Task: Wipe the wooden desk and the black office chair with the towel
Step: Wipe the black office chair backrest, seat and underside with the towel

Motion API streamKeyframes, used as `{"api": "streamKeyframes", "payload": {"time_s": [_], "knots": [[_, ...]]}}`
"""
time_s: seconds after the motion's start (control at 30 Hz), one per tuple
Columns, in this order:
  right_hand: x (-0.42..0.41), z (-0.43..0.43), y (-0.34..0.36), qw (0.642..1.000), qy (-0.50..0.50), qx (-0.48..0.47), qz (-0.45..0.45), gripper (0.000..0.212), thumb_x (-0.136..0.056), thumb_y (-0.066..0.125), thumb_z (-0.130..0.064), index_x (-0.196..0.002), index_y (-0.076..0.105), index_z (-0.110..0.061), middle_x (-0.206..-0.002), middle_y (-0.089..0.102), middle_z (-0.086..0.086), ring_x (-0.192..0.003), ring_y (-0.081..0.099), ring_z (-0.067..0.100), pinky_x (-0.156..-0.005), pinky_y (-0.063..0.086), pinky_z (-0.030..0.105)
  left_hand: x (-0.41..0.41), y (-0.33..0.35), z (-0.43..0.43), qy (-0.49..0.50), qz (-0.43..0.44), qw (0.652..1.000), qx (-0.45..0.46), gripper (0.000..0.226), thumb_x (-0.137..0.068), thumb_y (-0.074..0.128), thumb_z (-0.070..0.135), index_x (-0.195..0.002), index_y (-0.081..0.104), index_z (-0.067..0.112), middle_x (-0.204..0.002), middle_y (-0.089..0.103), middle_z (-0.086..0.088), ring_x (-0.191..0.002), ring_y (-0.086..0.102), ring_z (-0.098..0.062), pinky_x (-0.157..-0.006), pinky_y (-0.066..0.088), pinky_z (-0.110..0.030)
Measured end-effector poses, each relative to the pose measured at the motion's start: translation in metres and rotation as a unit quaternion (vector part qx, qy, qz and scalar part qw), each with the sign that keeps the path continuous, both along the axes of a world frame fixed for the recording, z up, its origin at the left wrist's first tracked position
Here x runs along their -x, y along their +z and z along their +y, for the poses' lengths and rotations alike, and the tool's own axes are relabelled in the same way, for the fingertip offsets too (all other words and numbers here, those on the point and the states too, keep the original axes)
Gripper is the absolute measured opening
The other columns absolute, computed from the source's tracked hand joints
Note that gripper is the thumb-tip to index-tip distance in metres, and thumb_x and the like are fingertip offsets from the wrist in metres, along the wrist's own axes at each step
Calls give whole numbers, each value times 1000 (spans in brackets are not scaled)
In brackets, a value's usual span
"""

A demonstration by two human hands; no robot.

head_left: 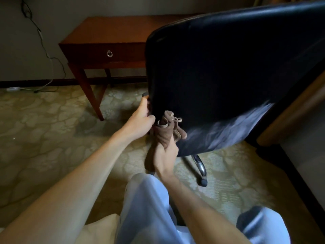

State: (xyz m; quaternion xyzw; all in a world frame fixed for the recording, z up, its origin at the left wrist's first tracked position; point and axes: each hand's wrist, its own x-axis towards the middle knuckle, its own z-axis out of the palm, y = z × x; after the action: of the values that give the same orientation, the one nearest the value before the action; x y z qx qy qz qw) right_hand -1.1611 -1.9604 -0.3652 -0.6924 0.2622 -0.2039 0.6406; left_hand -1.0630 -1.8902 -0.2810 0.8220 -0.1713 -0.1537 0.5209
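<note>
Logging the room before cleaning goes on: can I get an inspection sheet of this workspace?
Surface: desk stands at the wall, drawer closed.
Job's things: black chair, its back towards the person; brown towel bunched against it.
Clutter: pale cushion at lower left.
Grippers: left hand grips the chair's edge; right hand holds the towel.
Cables: cable runs down the wall; power strip on the floor.
Surroundings: patterned carpet; wooden frame at right.
</note>
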Motion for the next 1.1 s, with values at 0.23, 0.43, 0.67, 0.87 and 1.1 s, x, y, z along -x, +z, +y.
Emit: {"api": "streamKeyframes", "payload": {"time_s": [0.23,0.43,0.67,0.87,1.1], "knots": [[43,-86,16,966,-152,70,-196,41,-83,53,-24,-119,69,-14,-99,75,-16,-94,69,6,-89,58,50,-1,5,-1,62,18,993,103,45,-93,42,-8,-115,61,26,-110,69,5,-103,64,-1,-84,47,-9],[25,-113,47,822,23,485,-298,82,-71,45,-8,-153,41,-20,-161,38,12,-153,27,40,-122,19,66,1,-5,-3,93,69,976,181,64,-82,31,-25,-118,66,15,-100,75,3,-91,72,-8,-67,52,-13],[-30,-96,-22,677,128,711,-137,77,-79,52,-26,-155,43,-26,-165,34,10,-159,-5,31,-121,-9,64,-3,-18,-2,80,98,968,218,57,-89,35,-18,-106,70,24,-98,78,9,-97,72,-8,-82,54,-19],[-40,-123,-135,610,329,718,-64,82,-85,59,-14,-161,33,-21,-171,20,-3,-159,9,16,-103,43,30,-13,-36,-5,98,50,970,216,63,-76,34,-17,-101,71,28,-97,78,13,-107,69,-8,-86,51,-15],[-9,-142,-145,636,398,660,-28,73,-79,56,-18,-152,51,-21,-165,36,3,-155,26,26,-120,34,51,-22,-47,-8,64,40,982,174,70,-73,35,-23,-100,67,33,-91,75,25,-96,66,11,-77,52,-10]]}}
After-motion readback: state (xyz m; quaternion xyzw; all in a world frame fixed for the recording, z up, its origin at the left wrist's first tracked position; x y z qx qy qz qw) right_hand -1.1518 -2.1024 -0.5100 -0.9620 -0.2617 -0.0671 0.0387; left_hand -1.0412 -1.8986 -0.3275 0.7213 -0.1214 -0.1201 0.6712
